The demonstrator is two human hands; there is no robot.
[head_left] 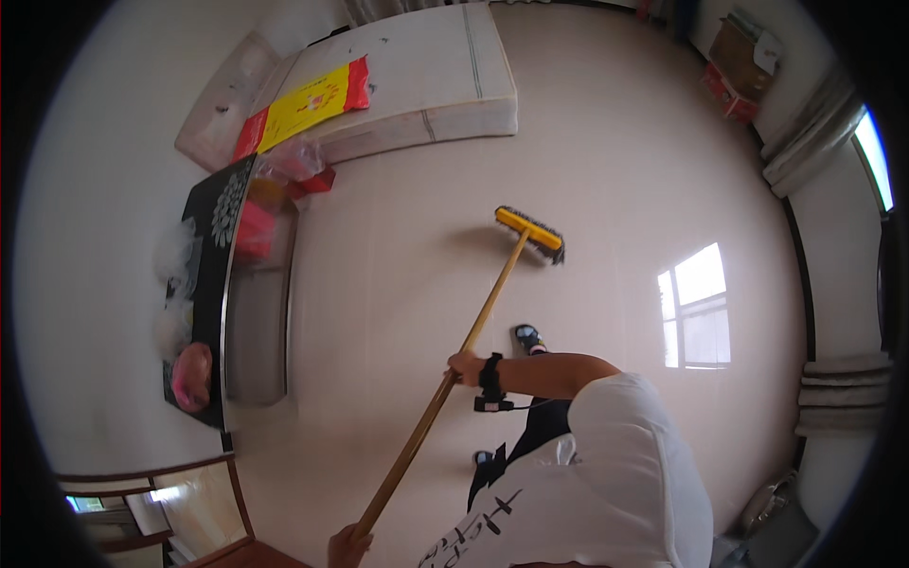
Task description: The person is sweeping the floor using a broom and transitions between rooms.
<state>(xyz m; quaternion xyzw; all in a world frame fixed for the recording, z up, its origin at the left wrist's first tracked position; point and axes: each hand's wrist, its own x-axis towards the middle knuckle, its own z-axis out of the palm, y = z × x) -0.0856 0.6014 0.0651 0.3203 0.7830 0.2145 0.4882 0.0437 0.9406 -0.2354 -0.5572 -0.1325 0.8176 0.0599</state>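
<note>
A push broom point(496, 287) with a long wooden handle and a yellow head point(528, 228) slants across the view. Its dark bristles appear to touch the pale, glossy floor ahead of me. My right hand point(464, 368), wearing a black wristband with a small device, is closed around the middle of the handle. Lower down, by the bottom edge of the view, my left hand point(350, 546) grips the handle's near end. That hand is partly cut off by the picture's edge. My feet in dark shoes point(529, 337) stand on the floor beside the handle.
A dark cabinet point(210, 204) with plastic bags on top stands at left. Behind it is a bed with a bare mattress point(417, 80) and a yellow-red bag point(312, 106). Boxes point(742, 62) sit at the far right; curtains point(816, 142) hang along the right wall.
</note>
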